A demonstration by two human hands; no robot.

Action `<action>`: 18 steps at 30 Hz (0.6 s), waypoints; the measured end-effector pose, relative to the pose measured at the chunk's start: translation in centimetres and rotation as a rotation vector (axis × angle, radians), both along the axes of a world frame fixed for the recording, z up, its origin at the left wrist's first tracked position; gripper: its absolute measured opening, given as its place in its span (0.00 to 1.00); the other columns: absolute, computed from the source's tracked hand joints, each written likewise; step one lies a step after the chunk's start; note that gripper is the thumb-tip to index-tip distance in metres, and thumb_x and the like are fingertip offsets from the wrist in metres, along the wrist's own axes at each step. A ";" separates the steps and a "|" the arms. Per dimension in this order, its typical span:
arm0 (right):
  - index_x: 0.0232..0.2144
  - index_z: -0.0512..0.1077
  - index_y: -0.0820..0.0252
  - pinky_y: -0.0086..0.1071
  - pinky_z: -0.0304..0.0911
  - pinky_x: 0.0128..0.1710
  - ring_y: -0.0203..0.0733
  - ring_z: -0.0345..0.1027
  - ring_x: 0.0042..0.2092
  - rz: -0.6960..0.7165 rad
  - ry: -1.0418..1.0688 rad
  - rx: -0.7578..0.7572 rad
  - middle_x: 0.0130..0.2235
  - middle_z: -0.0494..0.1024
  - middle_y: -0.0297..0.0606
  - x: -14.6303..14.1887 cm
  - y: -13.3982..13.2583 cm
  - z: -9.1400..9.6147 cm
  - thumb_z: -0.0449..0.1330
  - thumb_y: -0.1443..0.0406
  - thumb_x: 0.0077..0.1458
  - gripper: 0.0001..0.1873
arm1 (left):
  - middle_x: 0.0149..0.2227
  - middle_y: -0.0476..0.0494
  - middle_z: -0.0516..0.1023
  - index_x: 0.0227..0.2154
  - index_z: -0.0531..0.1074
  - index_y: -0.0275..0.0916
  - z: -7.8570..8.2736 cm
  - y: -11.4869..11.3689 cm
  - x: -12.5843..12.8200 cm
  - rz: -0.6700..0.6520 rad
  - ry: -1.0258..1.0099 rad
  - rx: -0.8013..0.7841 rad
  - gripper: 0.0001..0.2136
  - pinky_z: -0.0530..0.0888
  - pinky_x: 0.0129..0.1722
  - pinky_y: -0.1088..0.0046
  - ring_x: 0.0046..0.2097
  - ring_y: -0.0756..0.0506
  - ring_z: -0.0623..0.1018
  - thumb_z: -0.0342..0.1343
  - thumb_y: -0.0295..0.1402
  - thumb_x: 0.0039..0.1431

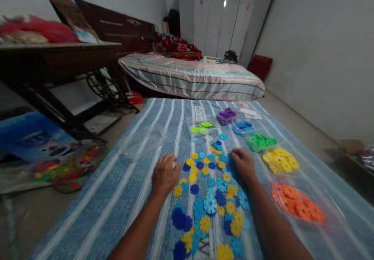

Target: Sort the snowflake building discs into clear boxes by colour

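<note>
1. Loose discs (209, 190): I log a scatter of toothed plastic pieces in yellow, dark blue and light blue. They lie flat on the cloth between the two forearms, from the near edge of the view up to the hands.
2. Left hand (165, 174): palm down at the left edge of the scatter, fingers curled under, a dark blue piece just beside them. I cannot tell whether it grips anything.
3. Right hand (244, 164): palm down on the right edge of the scatter, fingers bent onto light blue pieces. From here I cannot tell if one is pinched.
4. Striped cloth (117, 197): blue with pale stripes, spread on the floor under everything listed above.
5. Sorted heaps, right of the hands and running away from me: orange heap (296, 203), yellow heap (280, 160), green heap (261, 142), blue heap (244, 126), purple heap (226, 115).
6. Lime heap (201, 127): beyond the scatter, near the cloth's middle.
7. Clear bag (143, 141): crumpled, left of the lime heap.
8. Bed (193, 76): striped cover, beyond the cloth.
9. Dark table (58, 57): far left, well apart.
</note>
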State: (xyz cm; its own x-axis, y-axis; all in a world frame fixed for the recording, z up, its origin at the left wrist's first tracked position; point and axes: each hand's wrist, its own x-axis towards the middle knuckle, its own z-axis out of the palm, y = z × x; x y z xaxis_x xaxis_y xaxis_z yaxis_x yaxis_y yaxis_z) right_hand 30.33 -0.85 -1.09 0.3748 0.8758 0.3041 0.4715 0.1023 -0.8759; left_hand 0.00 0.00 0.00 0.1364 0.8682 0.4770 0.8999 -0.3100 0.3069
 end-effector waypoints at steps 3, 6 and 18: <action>0.30 0.75 0.60 0.35 0.65 0.37 0.44 0.71 0.35 -0.004 0.013 0.010 0.30 0.78 0.38 -0.1 0.0 0.0 0.56 0.58 0.46 0.14 | 0.44 0.35 0.78 0.35 0.73 0.35 0.0 0.0 0.0 0.003 -0.001 0.008 0.09 0.71 0.51 0.59 0.48 0.37 0.75 0.50 0.32 0.55; 0.30 0.75 0.60 0.34 0.65 0.37 0.43 0.71 0.34 -0.001 0.027 0.015 0.29 0.78 0.37 -0.1 0.1 0.0 0.56 0.59 0.47 0.13 | 0.44 0.34 0.78 0.35 0.73 0.35 0.0 0.0 0.0 0.000 0.006 0.015 0.09 0.71 0.51 0.59 0.49 0.37 0.75 0.50 0.33 0.56; 0.29 0.74 0.61 0.33 0.64 0.35 0.42 0.70 0.32 0.001 0.068 0.035 0.28 0.77 0.36 -0.2 0.1 -0.1 0.57 0.59 0.46 0.12 | 0.44 0.36 0.77 0.35 0.73 0.37 -0.5 0.3 -0.2 -0.004 0.015 0.036 0.09 0.71 0.51 0.60 0.48 0.38 0.74 0.49 0.34 0.57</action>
State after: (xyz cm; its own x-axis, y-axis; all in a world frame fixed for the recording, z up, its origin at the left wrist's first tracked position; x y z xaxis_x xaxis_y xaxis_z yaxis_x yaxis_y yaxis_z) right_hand 30.12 -0.75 -1.15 0.3945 0.8656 0.3083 0.4108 0.1340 -0.9018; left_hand -0.17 0.31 -0.46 0.1469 0.8501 0.5057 0.9030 -0.3240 0.2823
